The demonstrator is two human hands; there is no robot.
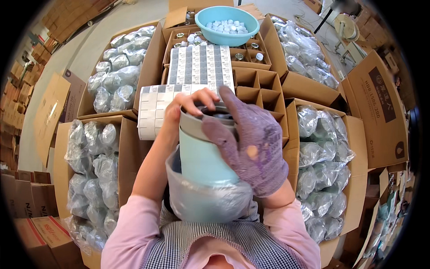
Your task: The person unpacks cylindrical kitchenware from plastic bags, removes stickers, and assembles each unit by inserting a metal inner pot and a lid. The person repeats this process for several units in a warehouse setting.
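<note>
**Pale green flask, half out of its bag, held at the rim**

Pale green and smooth, the tall cylindrical metal flask (pixel 202 154) is standing upright against my chest, its lower part sitting in a clear crumpled plastic bag (pixel 206 199) that is bunching around its base. A grey band is running round its top, and the mouth looks dark; I cannot tell whether a lid is seated there, because my fingers are covering it.

I am curling my bare left hand (pixel 186 107) over the far side of the rim, fingers closed on it. My right hand (pixel 253 143), in a worn purple knitted glove with a hole in the back, is wrapping the near side, thumb and fingers clamped round the top.

As I judge it, the slick bag is giving no support, so the flask could slide down through my grip if either hand is loosening, and drop onto the open brown cardboard box with empty dividers (pixel 264 92) just beyond. The glove's loose knit could also be snagging at the rim. The white sheets of printed labels (pixel 199 67) are lying close behind and could get knocked, as could the light blue plastic basin of small white caps (pixel 227 24) further back.
</note>
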